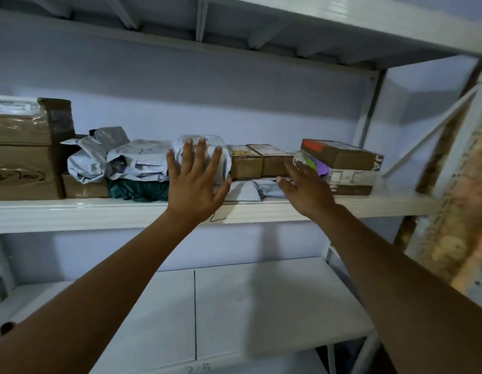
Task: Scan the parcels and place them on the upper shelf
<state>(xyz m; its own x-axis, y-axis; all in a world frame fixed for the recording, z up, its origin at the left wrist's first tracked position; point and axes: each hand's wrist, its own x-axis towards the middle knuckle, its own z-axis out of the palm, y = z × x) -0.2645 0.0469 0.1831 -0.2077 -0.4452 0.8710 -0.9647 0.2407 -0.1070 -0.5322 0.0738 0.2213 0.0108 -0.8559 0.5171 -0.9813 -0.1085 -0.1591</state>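
Note:
A white upper shelf [99, 211] carries a row of parcels. My left hand [194, 182] lies flat with fingers spread against a grey plastic-wrapped parcel [226, 157] near the shelf's middle, holding nothing. My right hand [307, 190] hovers open in front of two small brown boxes [261, 160] and flat white envelopes [261, 188] beneath them; it is blurred and grips nothing. To the right, a brown box [342, 155] is stacked on another box [350, 182]. No scanner is in view.
Large taped cardboard boxes [21, 157] fill the shelf's left end, with crumpled grey mailer bags [99, 157] and a dark green package [137, 190] beside them. A lower white shelf [261, 300] lies below. A metal upright [369, 109] and a diagonal brace [428, 130] stand right.

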